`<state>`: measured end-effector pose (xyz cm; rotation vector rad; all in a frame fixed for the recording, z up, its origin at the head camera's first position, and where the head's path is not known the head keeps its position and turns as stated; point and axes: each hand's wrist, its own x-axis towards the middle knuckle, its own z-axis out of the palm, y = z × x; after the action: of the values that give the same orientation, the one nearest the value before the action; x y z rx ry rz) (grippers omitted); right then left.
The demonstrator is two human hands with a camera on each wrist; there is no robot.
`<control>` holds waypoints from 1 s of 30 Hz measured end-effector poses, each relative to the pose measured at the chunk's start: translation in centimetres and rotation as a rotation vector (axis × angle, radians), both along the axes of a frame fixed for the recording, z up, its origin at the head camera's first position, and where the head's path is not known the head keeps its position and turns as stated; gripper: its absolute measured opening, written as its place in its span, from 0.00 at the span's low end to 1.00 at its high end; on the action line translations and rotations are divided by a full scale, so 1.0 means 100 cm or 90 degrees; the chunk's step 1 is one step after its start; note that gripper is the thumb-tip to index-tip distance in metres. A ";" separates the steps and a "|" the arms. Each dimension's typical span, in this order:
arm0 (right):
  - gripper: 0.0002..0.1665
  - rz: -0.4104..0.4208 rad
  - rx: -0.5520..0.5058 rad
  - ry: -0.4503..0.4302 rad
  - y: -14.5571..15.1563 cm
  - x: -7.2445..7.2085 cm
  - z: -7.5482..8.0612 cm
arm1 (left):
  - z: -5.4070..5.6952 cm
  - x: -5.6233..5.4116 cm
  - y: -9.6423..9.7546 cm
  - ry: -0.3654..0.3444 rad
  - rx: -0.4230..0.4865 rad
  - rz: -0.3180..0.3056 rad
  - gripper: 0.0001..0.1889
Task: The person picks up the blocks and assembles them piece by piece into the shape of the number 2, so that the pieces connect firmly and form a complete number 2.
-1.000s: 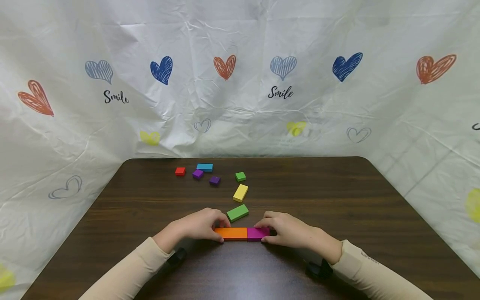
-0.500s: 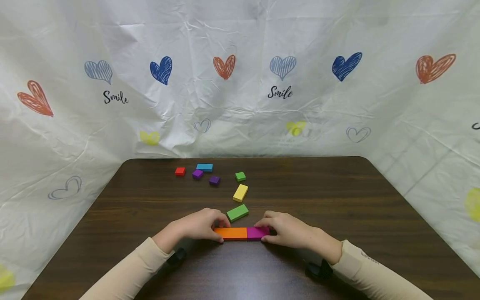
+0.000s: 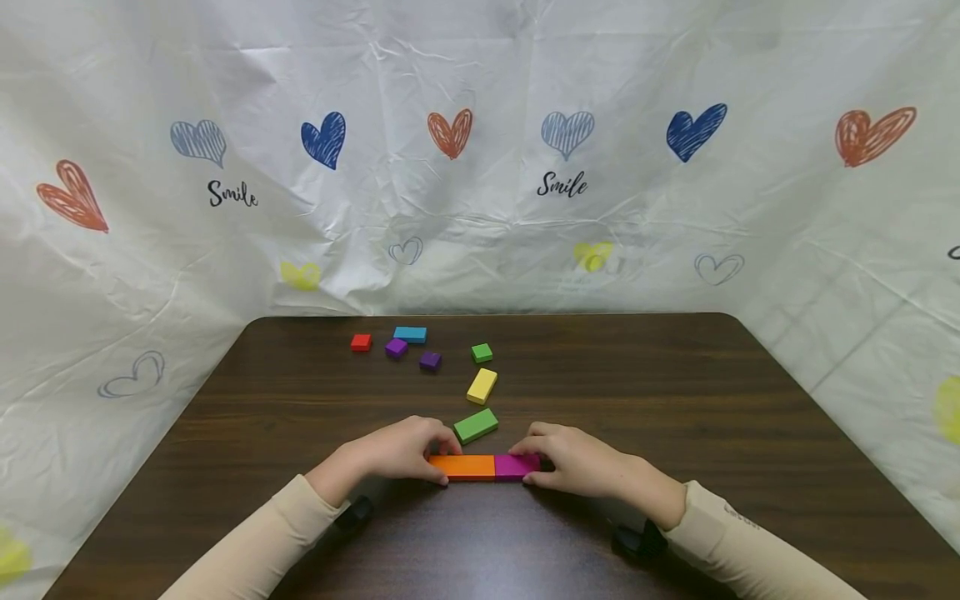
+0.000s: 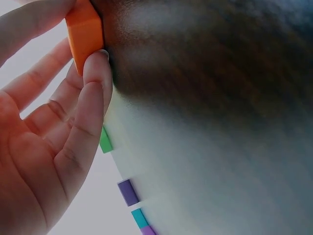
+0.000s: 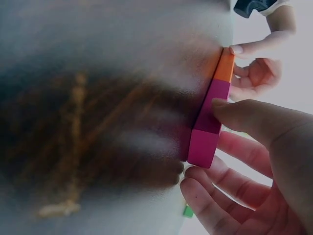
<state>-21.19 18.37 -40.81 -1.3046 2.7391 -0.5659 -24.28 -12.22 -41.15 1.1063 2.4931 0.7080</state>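
An orange block and a magenta block lie end to end in a straight row on the dark wooden table, their ends meeting. My left hand pinches the orange block near its left end, thumb on the near side and fingers on the far side. At the other end of the row, my right hand holds the magenta block the same way. The right wrist view shows the thumb against the magenta block's side. Just behind the row lies a green block, slightly turned.
Farther back lie a yellow block, a small green block, a dark purple block, a purple block, a blue block and a red block. A white cloth printed with hearts hangs behind the table.
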 end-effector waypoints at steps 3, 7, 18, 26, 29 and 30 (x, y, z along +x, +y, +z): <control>0.18 -0.001 0.004 -0.010 0.000 0.000 0.000 | 0.000 0.000 0.000 -0.006 0.000 0.001 0.15; 0.19 0.000 0.014 -0.014 0.000 0.000 0.001 | 0.001 0.001 -0.001 -0.018 0.004 0.004 0.14; 0.20 0.013 0.021 0.000 0.001 0.000 0.001 | 0.005 0.001 -0.006 -0.035 0.013 0.006 0.15; 0.19 0.022 0.020 0.010 0.001 -0.001 0.001 | 0.006 0.001 -0.010 -0.040 0.023 0.008 0.14; 0.20 0.022 0.023 0.012 0.002 0.000 0.002 | 0.010 -0.002 -0.012 -0.043 0.029 0.011 0.13; 0.20 0.022 0.023 0.012 0.002 0.000 0.002 | 0.012 -0.004 -0.013 -0.042 0.032 0.013 0.13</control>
<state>-21.19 18.62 -40.62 -1.3542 2.7222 -0.5011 -24.64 -13.52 -39.97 1.0586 2.4477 0.8047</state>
